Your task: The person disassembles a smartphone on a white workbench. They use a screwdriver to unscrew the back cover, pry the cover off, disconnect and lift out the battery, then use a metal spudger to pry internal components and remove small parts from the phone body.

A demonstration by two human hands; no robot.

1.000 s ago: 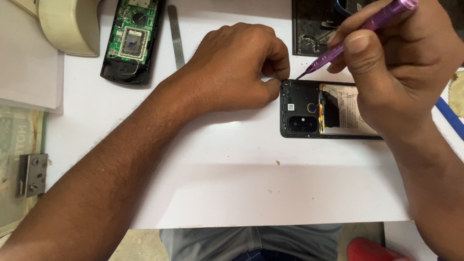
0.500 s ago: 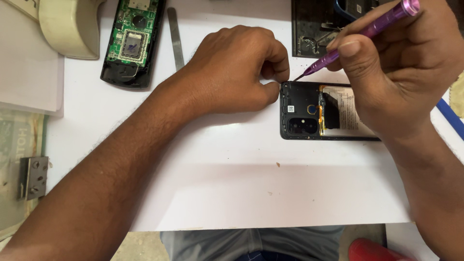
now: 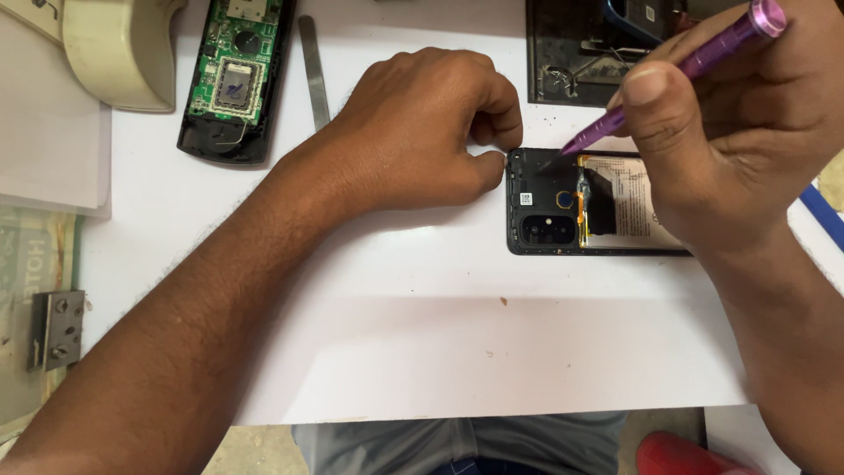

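Lying lengthwise from nine to three o'clock on the white bench [image 3: 396,352], the opened black phone [image 3: 563,204] was pinched by the curled left hand [image 3: 422,132] while the right hand [image 3: 730,141] gripped a purple screwdriver [image 3: 668,75] tipped onto its nine o'clock end.

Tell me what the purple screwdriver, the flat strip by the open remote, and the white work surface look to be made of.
Purple screwdriver: likely anodised metal, with a satin sheen and ridged grip. Flat strip: bare steel by its look, dull grey, thin and straight. White work surface: probably a laminated or plastic board, smooth and matte with a clean-cut front edge; the look leaves it open.
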